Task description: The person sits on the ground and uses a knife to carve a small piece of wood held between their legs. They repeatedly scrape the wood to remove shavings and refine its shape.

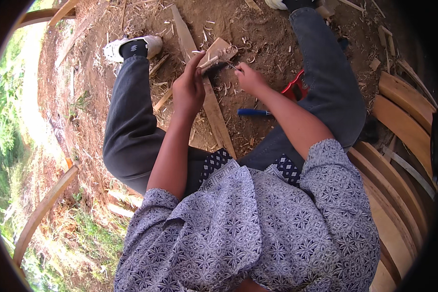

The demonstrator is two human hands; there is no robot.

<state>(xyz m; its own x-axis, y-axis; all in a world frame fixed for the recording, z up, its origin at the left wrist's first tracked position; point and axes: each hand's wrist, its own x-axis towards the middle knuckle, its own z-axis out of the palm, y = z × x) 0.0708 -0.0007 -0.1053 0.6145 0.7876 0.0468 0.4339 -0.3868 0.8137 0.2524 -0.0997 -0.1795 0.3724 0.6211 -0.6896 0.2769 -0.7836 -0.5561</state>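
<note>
My left hand [189, 90] is closed around a short pale wooden stick [210, 63], out in front between my legs. Its fingertips lie along the stick, and part of the stick is hidden behind them. Just to the right, my right hand [250, 79] grips a thin dark-bladed tool [232, 64], whose tip points at the stick. The handle is covered by my fist, so the tool's exact kind is unclear. A flat wooden block [220, 47] lies beyond the stick, with curled shavings [232, 50] beside it. Beneath my hands runs a long narrow board [215, 111].
A blue-handled tool [253, 112] lies near my right forearm. Beside my right leg sits a red object [295, 86], partly covered. Curved wooden pieces [404, 114] are stacked at the right. Shavings and wood scraps litter the dirt ground [258, 29]; another curved strip [44, 214] stands at left.
</note>
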